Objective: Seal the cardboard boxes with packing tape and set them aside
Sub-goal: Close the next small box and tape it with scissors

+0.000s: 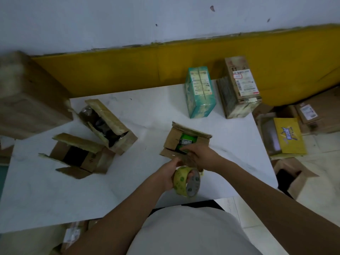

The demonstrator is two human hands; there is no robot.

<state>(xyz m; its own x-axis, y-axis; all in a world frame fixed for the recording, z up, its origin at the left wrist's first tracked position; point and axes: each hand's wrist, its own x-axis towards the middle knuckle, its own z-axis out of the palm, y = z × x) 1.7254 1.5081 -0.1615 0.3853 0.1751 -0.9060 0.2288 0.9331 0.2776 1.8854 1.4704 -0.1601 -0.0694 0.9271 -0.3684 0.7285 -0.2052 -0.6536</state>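
A small brown cardboard box [173, 142] sits open near the middle of the white counter [55, 196], its flaps up and a green packet [186, 141] showing inside. Just in front of it the left hand [168, 174] grips a roll of yellowish clear packing tape [186, 182], fingers curled through and around the ring, which is held on edge above the counter. The right hand [200, 156] reaches over the roll to the near flap of the small box, fingers bent with their tips at the flap's edge. A glint of clear tape seems to run between roll and flap, but I cannot tell whether this hand pinches the tape end or only presses the cardboard.

To the left two more open cardboard boxes lie close together: a long narrow one [117, 124] with dark contents, and nearer, a squarer one [92, 159] with something black inside and its flaps spread. At the far side of the counter a teal plastic-wrapped box [199, 92] stands on end beside a tall brown labelled carton [241, 85]. A large blurred cardboard box [27, 96] fills the left edge. On the floor to the right lie a yellow printed box [288, 138] and an open brown carton [296, 178].
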